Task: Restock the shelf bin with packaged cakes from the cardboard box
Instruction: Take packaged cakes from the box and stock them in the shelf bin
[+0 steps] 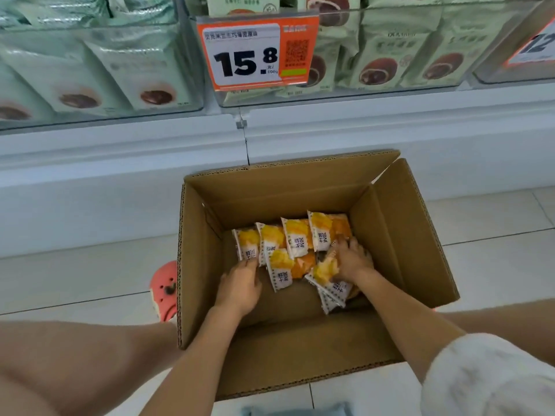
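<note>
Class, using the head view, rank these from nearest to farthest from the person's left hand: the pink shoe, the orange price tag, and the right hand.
1. right hand, just across the cardboard box from the left hand.
2. pink shoe, on the floor left of the box.
3. orange price tag, up on the shelf.

Retail shop aisle, clear shelf bins (390,94) stocked with green snack packs (381,52), orange price tag (255,52) reading 15.8 with QR code, white shelf base (120,163), tiled floor (495,223), open stock box (390,235) below.
</note>
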### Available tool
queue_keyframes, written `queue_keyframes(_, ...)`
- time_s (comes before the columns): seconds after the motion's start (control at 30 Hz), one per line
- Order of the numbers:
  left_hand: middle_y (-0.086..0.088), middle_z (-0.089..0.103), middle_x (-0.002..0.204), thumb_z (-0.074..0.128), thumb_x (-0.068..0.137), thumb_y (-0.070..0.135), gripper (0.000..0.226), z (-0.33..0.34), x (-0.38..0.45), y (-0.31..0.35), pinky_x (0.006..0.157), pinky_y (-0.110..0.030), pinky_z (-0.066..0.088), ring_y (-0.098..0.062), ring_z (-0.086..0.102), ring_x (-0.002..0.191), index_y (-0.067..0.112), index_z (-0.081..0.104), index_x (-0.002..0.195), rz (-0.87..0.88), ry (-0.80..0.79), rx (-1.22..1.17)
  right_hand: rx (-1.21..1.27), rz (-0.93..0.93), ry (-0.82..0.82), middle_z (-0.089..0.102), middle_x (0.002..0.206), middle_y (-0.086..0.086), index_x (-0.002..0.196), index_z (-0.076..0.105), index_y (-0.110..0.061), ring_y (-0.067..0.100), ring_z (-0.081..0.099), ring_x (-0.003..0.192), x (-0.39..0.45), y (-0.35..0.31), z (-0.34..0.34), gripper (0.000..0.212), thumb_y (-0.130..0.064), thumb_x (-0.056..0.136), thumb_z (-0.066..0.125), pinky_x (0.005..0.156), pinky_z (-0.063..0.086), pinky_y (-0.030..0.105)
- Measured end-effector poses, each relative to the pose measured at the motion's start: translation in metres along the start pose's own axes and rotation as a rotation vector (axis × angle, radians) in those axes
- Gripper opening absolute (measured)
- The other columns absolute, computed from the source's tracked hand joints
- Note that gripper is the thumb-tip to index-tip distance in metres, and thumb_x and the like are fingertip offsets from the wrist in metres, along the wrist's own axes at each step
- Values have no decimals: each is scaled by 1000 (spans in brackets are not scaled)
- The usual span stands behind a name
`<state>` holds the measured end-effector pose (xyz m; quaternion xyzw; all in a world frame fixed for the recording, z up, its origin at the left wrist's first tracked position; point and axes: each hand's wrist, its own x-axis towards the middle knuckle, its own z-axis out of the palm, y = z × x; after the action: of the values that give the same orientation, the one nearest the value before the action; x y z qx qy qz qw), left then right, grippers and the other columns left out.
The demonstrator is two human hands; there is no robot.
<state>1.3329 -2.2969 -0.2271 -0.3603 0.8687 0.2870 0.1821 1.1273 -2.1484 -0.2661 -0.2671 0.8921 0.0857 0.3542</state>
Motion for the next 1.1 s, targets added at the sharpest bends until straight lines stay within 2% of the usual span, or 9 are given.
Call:
queue_keyframes(0.23,-2,43,144,48,95,17,53,3,-10,1,104,-43,39,-22,46,126,24,31,146,-54,-31,-76,-15,21,-49,22,153,15,150,-4,-17,35,11,142,7,12,0,126,-47,63,82,114,18,43)
queue_keyframes(0.4,-6,45,140,48,96,18,54,4,-17,10,92,-39,48,-25,54,115,20,31,146,-91,-31,-138,242,13,-191,52,134,7,131,46,-17,27,49,123,2,10,1,73,-32,69,82,104,40,40)
queue_keyframes(0.47,-7,47,138,51,95,18,49,7,-19,15,90,-37,48,-25,54,114,16,37,142,-117,-48,-208,385,17,-298,53,131,6,127,50,-15,25,52,118,-8,8,1,66,-29,71,81,99,46,38)
queue_keyframes(0.57,-9,49,136,63,90,23,52,12,-25,23,97,-33,44,-25,49,121,13,41,135,-204,-68,-481,568,-2,-420,57,125,6,127,48,-20,25,59,110,-22,7,-5,61,-29,75,78,93,51,43)
queue_keyframes(0.77,-10,31,152,78,66,52,109,7,-40,29,112,-41,32,-28,32,137,12,21,149,-499,-208,-1076,1003,-199,-469,71,106,9,119,55,-15,23,70,94,-54,-1,-34,37,-13,84,68,79,58,41)
queue_keyframes(0.83,-11,41,145,74,75,43,86,0,-41,30,109,-39,35,-26,42,132,11,33,143,-498,-253,-1343,1166,-243,-467,70,103,9,115,54,-16,22,70,90,-68,-3,-43,31,-7,87,63,73,59,36)
queue_keyframes(0.93,-10,68,107,63,89,21,31,-16,-40,37,80,-32,57,-19,70,89,12,55,117,-400,-213,-1755,1270,-321,-487,68,102,10,112,54,-17,20,69,87,-86,-4,-53,28,-3,89,58,77,58,33)
queue_keyframes(1.0,-8,73,90,58,91,11,22,-26,-38,43,69,-28,59,-15,72,74,9,57,113,-348,-83,-1917,1242,-333,-484,67,109,14,117,53,-11,23,69,94,-92,-4,-55,33,-4,86,63,86,56,35)
queue_keyframes(1.1,-4,74,83,55,93,11,17,-43,-40,54,71,-31,57,-12,70,73,12,59,110,-212,47,-1943,1131,-306,-455,66,118,11,124,53,-13,25,65,106,-103,-4,-61,50,-13,79,73,99,48,43)
